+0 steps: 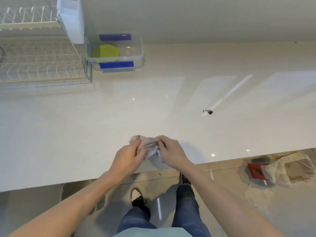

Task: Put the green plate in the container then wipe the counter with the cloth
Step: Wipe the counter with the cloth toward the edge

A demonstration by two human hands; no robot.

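The cloth (148,145) is held bunched up over the counter (68,134), close to its near edge, and is gripped from both sides. The left hand (128,159) is curled round its left part, with the fingers closed on the fabric; the right hand (171,151) is pinched on the upper right fold, fingers bent tight. Neither hand is open. The cloth appears to be gathered into a pad — probably so that a thick, firm face can be pressed to the surface rather than a loose sheet dragged across it.

The green plate (106,51) is already seen inside the clear container (139,48), lying toward its left side, so the first part of the task is judged done. The container is set at the back of the counter, just beside the white dish rack (39,65), well out of the wiping path.

A small patch of dark crumbs (208,111) is left on the counter, to the right of the hands and farther back — the likely target for the wipe. Beyond the counter edge, on the floor, a plastic bag (290,168) with something red in it can be made out.
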